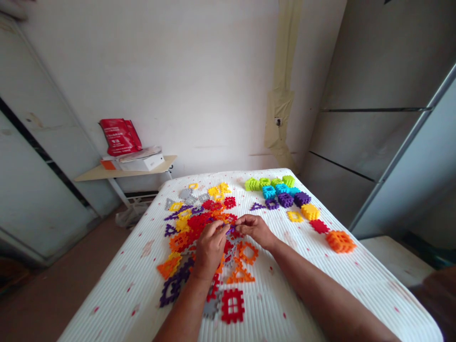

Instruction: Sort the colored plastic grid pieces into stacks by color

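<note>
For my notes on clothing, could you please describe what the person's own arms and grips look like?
The left forearm and right forearm are bare, no sleeves in view. The left grip and right grip are human and ungloved; no watch, bracelet or cable shows.

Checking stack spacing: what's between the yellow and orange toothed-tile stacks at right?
Head view: between the yellow stack and the orange stack lies a flat red toothed tile, maybe more than one layer.

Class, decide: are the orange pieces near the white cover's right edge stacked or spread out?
Stacked: the orange pieces form a thick pile, with layered edges visible.
</note>
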`<state>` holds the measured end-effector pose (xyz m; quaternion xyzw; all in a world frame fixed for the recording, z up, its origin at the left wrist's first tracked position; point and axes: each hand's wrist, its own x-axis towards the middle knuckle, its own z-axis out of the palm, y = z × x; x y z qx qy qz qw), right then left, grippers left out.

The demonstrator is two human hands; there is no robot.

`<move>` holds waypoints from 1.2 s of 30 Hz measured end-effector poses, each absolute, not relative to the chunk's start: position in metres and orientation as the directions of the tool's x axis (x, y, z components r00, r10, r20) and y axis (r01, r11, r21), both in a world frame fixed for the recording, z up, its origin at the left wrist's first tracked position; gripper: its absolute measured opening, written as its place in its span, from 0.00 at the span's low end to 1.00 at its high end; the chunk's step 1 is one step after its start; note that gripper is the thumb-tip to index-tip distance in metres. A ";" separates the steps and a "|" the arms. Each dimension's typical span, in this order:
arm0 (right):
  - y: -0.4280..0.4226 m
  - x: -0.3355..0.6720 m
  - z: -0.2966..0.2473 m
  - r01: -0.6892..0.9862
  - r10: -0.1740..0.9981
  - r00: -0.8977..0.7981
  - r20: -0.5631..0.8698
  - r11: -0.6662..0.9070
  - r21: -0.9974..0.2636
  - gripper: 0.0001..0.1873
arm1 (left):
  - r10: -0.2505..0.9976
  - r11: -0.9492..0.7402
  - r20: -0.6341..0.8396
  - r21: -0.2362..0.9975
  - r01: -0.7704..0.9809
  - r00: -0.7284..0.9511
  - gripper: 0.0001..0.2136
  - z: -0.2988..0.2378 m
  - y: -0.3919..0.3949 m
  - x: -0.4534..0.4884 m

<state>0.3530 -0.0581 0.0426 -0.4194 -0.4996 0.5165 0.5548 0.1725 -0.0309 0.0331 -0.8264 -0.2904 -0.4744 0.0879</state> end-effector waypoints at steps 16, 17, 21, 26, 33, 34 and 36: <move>-0.048 0.446 0.040 0.346 0.953 0.249 0.174 0.081 -0.935 0.10 | 0.404 -0.788 0.859 0.152 0.596 0.315 0.10 0.035 -0.031 0.169; -0.048 0.450 0.040 0.421 0.947 0.246 0.207 0.088 -0.903 0.10 | 0.409 -0.788 0.856 0.156 0.596 0.315 0.10 0.035 -0.032 0.169; -0.049 0.457 0.039 0.671 0.932 0.231 0.278 0.055 -0.739 0.10 | 0.413 -0.789 0.854 0.161 0.593 0.317 0.10 0.038 -0.033 0.169; -0.058 0.454 0.049 0.847 0.957 0.215 0.197 -0.082 -0.524 0.14 | 0.422 -0.782 0.852 0.169 0.599 0.310 0.10 0.041 -0.035 0.169; -0.069 0.451 0.072 0.876 0.964 0.231 -0.132 -0.265 -0.402 0.14 | 0.426 -0.780 0.849 0.169 0.602 0.313 0.09 0.041 -0.035 0.169; -0.070 0.452 0.074 0.891 0.959 0.254 -0.125 -0.282 -0.356 0.12 | 0.428 -0.778 0.848 0.171 0.605 0.312 0.09 0.040 -0.035 0.169; -0.071 0.455 0.075 0.922 0.957 0.289 -0.020 -0.284 -0.265 0.11 | 0.433 -0.775 0.845 0.172 0.608 0.313 0.09 0.040 -0.035 0.169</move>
